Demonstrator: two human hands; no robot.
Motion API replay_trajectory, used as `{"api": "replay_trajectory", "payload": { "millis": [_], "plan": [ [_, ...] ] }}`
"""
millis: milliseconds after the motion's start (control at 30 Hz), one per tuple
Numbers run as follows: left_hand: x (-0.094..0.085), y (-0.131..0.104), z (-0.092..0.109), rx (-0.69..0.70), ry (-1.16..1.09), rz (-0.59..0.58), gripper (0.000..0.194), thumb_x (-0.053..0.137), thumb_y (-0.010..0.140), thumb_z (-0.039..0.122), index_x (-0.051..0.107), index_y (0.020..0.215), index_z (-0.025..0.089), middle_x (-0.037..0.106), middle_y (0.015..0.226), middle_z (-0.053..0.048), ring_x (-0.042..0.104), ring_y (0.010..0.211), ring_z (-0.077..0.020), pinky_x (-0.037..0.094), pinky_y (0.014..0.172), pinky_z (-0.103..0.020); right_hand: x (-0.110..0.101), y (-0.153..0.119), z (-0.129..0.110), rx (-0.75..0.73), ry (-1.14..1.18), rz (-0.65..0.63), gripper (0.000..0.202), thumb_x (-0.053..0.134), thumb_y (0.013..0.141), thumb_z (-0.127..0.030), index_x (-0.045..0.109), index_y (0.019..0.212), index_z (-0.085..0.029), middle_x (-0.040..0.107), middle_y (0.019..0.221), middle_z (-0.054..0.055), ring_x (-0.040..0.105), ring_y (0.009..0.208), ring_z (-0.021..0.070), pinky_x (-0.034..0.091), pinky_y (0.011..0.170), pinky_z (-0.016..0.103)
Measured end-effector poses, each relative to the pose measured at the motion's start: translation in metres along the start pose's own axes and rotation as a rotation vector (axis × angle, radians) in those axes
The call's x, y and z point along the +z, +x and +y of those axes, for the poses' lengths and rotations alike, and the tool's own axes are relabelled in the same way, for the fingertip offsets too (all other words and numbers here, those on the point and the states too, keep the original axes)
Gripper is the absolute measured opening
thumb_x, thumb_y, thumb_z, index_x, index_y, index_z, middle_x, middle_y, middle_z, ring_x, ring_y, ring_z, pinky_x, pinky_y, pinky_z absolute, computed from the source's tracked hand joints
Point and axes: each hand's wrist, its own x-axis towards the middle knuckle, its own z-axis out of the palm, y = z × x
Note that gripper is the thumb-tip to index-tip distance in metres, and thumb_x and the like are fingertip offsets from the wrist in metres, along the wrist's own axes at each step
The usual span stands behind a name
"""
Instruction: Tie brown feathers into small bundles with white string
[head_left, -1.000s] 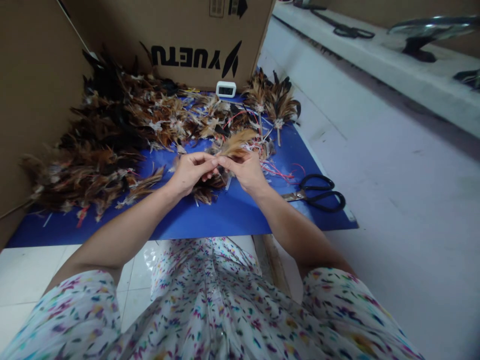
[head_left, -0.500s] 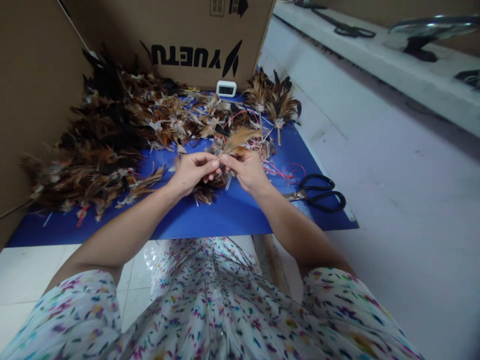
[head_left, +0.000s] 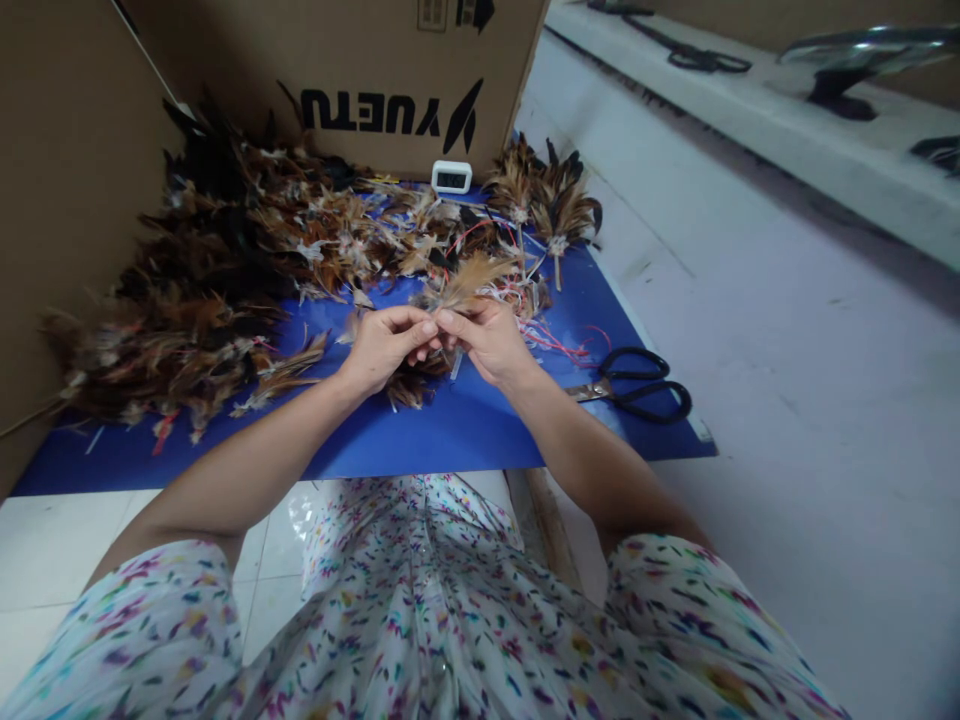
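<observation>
Tuft (head_left: pixel 471 283): tan and brown, at the centre of the frame, its base at the meeting fingertips and its loose plumes fanning up and right, above the right hand's thumb.
Right hand (head_left: pixel 491 342): grip closed, thumb and forefinger pinching the tuft near its base.
Left hand (head_left: pixel 379 348): grip closed, thumb against forefinger, touching or nearly touching the right thumb at the tuft's base (whether it also pinches the tuft or a thread is too small to tell).
Cardboard (head_left: pixel 390 50): brown, standing along the back and the left of the table (head_left: pixel 427 440), with black lettering upside down; whether it is one open box cannot be told.
Pile (head_left: pixel 195 270): brown and black feathers with pale ends, heaped in the corner of the cardboard, from the left of the frame across to the upper middle.
Bundles (head_left: pixel 559 215): two fuller bunches at the right end of the pile, upper right of centre, stems toward the person.
Threads (head_left: pixel 566 347): red and white, tangled just beyond and to the right of the right hand.
Scissors (head_left: pixel 645 385): black handles, lying right of centre by the table's right edge, blades pointing left, partly behind the right forearm.
Clock (head_left: pixel 451 178): small, white, upright before the back cardboard.
</observation>
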Motion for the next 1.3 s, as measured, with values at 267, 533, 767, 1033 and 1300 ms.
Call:
{"api": "replay_trajectory", "payload": {
  "millis": [267,533,767,1033,1300],
  "plan": [
    [-0.003,0.0,0.003,-0.114,-0.098,-0.079,0.043,0.087,0.063,0.052,0.069,0.07,0.014,0.068,0.065,-0.002,0.052,0.047,-0.0054,0.039,0.042,-0.017,-0.002,-0.001,0.001,-0.022,0.002,-0.002,0.037,0.087,0.064,-0.052,0.07,0.066,-0.02,0.065,0.062,-0.003,0.055,0.057,0.0083,0.043,0.056,0.023],
    [-0.005,0.001,0.007,-0.244,-0.174,-0.105,0.045,0.091,0.056,0.05,0.068,0.068,0.014,0.067,0.061,-0.002,0.052,0.046,-0.0057,0.037,0.041,-0.017,-0.006,-0.001,-0.003,-0.057,-0.091,-0.024,0.037,0.087,0.064,-0.052,0.071,0.067,-0.019,0.064,0.064,-0.002,0.053,0.058,0.009,0.045,0.059,0.026],
    [-0.005,0.002,0.007,-0.235,-0.145,-0.083,0.045,0.094,0.053,0.047,0.069,0.069,0.013,0.066,0.059,0.0,0.051,0.045,-0.0044,0.036,0.04,-0.015,-0.006,-0.001,-0.006,-0.081,-0.104,0.011,0.042,0.09,0.057,-0.053,0.07,0.069,-0.019,0.065,0.066,-0.002,0.053,0.06,0.0096,0.044,0.057,0.025],
    [-0.006,0.002,0.006,-0.199,-0.128,-0.061,0.039,0.092,0.058,0.044,0.071,0.073,0.014,0.067,0.06,0.0,0.052,0.046,-0.0043,0.038,0.042,-0.015,-0.006,0.0,-0.002,-0.089,-0.135,0.001,0.042,0.085,0.063,-0.057,0.071,0.074,-0.02,0.068,0.073,0.0,0.055,0.064,0.0108,0.046,0.057,0.026],
    [-0.018,0.013,0.015,-0.005,-0.148,0.182,0.03,0.089,0.064,0.037,0.067,0.069,0.017,0.062,0.058,0.003,0.048,0.043,-0.0038,0.035,0.041,-0.016,-0.013,0.001,0.0,-0.139,-0.369,0.009,0.028,0.079,0.075,-0.042,0.074,0.087,-0.018,0.069,0.08,0.001,0.057,0.069,0.0109,0.047,0.065,0.026]
  ]
}}
